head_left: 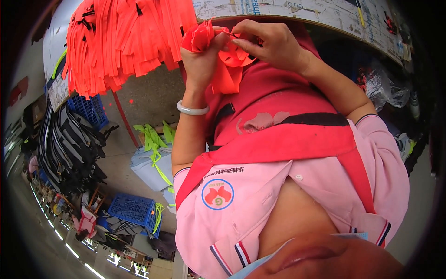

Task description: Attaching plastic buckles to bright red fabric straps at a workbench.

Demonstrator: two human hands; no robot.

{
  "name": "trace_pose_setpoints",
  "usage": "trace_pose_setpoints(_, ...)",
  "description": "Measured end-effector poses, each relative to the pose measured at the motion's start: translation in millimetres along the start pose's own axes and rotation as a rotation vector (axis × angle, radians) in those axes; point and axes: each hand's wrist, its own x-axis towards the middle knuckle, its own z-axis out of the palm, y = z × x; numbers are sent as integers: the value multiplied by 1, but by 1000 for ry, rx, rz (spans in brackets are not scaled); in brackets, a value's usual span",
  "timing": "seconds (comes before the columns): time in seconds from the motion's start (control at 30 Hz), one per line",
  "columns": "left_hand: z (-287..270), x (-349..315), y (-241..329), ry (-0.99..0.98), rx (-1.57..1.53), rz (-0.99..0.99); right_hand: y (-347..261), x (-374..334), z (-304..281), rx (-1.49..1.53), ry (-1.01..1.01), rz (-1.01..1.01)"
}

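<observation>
My left hand (200, 65), with a pale bangle (193, 108) on its wrist, is closed round a bunch of bright red-orange fabric strips (199, 38). Some of the same fabric (226, 80) hangs below, between my hands and against a dark red apron (274, 88). Right beside it, my right hand (275, 43) pinches with thumb and forefinger at the bunch's edge. A small dark bit shows at those fingertips, too small to name. Left of my hands, a large pile of red-orange strips (123, 42) drapes over the table edge, with several small black pieces among them.
The worn white worktable (320, 14) runs along the far side. Blue plastic crates (132, 209) stand on the floor at left, near hanging black and grey straps (69, 149). Light blue sheets (151, 165) with lime-green strips lie below the pile. Clear plastic (383, 88) sits at right.
</observation>
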Motion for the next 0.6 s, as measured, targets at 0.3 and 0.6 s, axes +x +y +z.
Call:
trace_pose_setpoints(0.3,-5,-3,5,17,-83,-94,-14,-12,-13,419,-107,129)
trace_pose_setpoints(0.6,-4,-9,17,-18,-210,-170,5,7,1,916,-62,612)
